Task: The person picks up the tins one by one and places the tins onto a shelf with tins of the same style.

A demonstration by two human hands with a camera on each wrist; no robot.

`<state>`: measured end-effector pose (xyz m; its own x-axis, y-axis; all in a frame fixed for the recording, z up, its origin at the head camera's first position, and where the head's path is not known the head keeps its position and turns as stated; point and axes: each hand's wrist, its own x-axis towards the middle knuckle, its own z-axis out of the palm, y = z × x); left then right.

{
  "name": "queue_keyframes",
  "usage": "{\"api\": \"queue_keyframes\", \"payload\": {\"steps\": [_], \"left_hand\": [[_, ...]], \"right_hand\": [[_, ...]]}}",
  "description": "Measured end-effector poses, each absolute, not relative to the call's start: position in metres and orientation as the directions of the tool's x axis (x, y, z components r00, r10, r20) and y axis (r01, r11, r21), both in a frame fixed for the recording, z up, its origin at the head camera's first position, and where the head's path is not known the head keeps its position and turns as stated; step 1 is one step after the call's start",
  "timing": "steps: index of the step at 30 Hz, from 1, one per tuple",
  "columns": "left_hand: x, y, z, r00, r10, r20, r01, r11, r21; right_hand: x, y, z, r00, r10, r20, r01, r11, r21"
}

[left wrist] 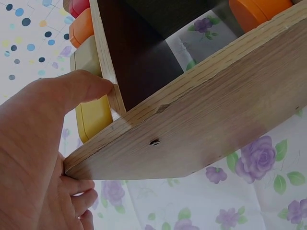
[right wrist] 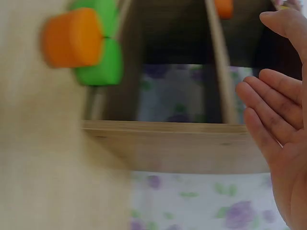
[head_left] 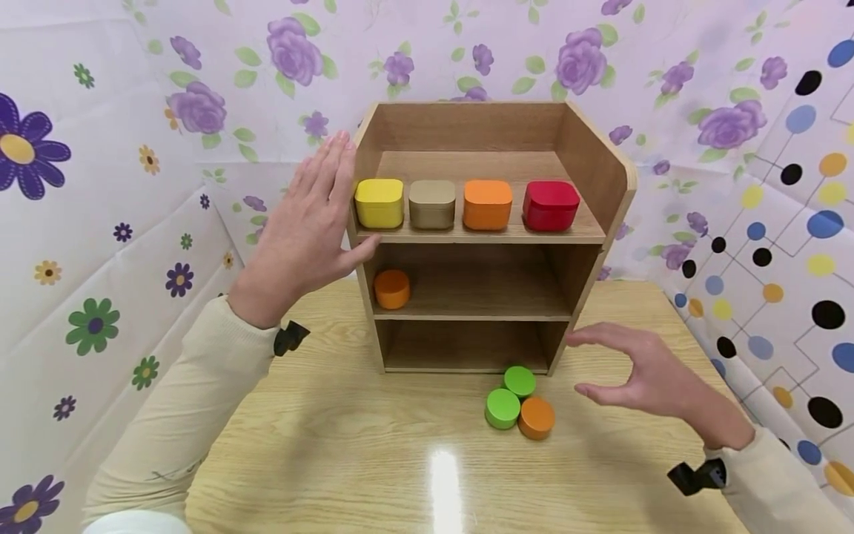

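Observation:
A small wooden shelf unit (head_left: 467,241) stands on the table. Along its top board sit a yellow box (head_left: 380,204), a khaki box (head_left: 432,205), an orange box (head_left: 488,205) and a red box (head_left: 551,205). One round orange container (head_left: 391,288) is on the middle board, at the left. My left hand (head_left: 310,215) rests against the unit's left side, fingers straight, thumb (left wrist: 88,88) touching the front edge below the yellow box. Holding nothing, my right hand (head_left: 643,371) hovers right of the unit, thumb and fingers spread apart.
Two green round containers (head_left: 520,381) and an orange one (head_left: 537,417) cluster on the table (head_left: 320,445) before the unit's lower right. Flowered sheeting (head_left: 427,44) hangs behind, with a dotted sheet (head_left: 787,185) at right. A white rounded object (head_left: 136,523) shows at bottom left.

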<state>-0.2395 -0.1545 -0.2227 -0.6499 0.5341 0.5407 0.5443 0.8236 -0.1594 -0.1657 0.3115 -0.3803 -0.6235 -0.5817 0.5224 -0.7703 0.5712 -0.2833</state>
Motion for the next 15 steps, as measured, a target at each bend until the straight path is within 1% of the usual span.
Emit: {"api": "queue_keyframes", "payload": {"steps": [8,12,15], "left_hand": [[-0.239,-0.153,-0.222,-0.668,0.525,0.528,0.539,0.830,-0.143],[-0.239,-0.153,-0.222,-0.677,0.523,0.517,0.536,0.833,-0.140],[-0.238,-0.153,-0.222,-0.679,0.521,0.517,0.534,0.834,-0.139]], "right_hand": [[-0.159,0.317,-0.453,-0.746,-0.554,0.369,-0.665,0.632,-0.397],[-0.155,0.317,-0.482,-0.788,-0.538,0.298,-0.613,0.647,-0.453],[-0.153,0.316,-0.496,-0.809,-0.530,0.256,-0.580,0.646,-0.496]]}}
